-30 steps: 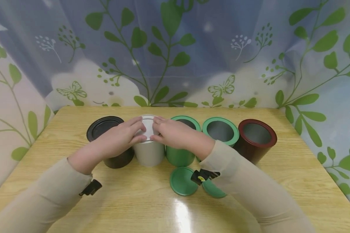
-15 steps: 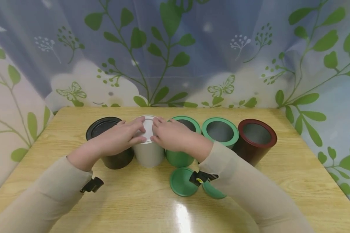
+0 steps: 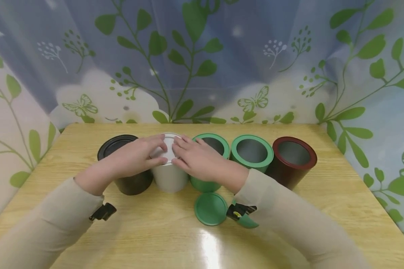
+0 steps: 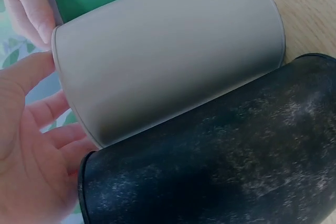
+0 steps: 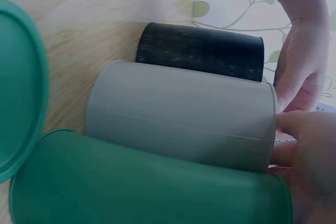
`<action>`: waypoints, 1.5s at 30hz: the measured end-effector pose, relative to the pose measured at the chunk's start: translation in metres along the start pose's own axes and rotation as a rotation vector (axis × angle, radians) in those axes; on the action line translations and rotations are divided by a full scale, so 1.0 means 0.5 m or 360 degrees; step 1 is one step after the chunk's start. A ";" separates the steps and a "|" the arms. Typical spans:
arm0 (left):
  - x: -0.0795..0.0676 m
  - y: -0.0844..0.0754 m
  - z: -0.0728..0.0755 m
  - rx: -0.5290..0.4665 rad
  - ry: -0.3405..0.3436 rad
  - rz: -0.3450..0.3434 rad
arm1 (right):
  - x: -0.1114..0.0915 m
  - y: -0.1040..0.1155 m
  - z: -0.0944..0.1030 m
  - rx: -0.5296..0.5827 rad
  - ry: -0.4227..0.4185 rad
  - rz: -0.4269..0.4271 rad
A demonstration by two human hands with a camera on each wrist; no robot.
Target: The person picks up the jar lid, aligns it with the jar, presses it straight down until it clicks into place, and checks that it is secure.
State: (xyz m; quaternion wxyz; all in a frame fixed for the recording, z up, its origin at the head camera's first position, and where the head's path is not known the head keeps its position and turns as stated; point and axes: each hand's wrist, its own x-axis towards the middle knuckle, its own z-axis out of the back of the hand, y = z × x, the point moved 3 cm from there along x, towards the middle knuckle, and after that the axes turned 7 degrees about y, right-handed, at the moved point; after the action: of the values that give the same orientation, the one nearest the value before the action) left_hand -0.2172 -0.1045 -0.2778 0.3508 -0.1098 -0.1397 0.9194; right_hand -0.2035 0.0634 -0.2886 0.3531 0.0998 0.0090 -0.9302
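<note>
A white can (image 3: 171,181) is set upright on the wooden table (image 3: 148,239), left of centre and toward the far edge, capped by a white lid (image 3: 169,151). The lid is touched from both sides by two bare hands. By the left hand (image 3: 131,157), loosely bent fingers are laid at the rim, with the thumb at the near side; by the right hand (image 3: 202,157), straighter fingers are rested across the opposite side. How firmly the lid is pressed or held cannot be told.

The rim is probably best worked with even force from both sides, so that the lid is kept level and the can is not tipped into its neighbours. The can's long axis is held vertical, square to the tabletop, with the lidded end pointed up.

Close on the left, a black can (image 3: 133,186) is seen, its lid on. On the right, toward the table's far right corner, a green can (image 3: 205,184), a second green can (image 3: 252,151) and a dark red can (image 3: 286,173) are lined up uncovered. Nearer the front edge, a round green lid (image 3: 210,209) is laid flat, and beside it another green lid (image 3: 247,221) is partly hidden by the right sleeve (image 3: 276,201).
</note>
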 end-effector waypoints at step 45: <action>-0.060 -0.132 -0.143 0.0294 -0.0491 -0.0525 | -0.185 -0.026 -0.096 -0.0001 -0.0467 0.0495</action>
State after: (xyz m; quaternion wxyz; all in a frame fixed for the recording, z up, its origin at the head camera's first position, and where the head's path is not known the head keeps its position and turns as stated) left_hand -0.1333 -0.0645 -0.3197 0.4791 0.0887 -0.1232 0.8645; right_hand -0.1356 0.1380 -0.3187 0.4899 -0.0366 -0.0577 -0.8691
